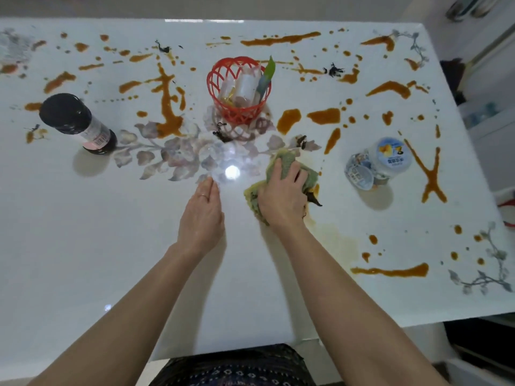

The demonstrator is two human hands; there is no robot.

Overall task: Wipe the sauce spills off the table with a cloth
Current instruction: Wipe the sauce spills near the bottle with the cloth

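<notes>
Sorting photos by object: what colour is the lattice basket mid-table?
The basket is red, seen best in the head view.

Your right hand grips the cloth at five o'clock from the basket, left hand flat at the cloth's eight o'clock

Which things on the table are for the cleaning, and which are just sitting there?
For the job: cloth, gripped by the right hand; sauce spills; table.
Just there: dark bottle; red basket; jar; left hand, fingers straight, idle.
</notes>
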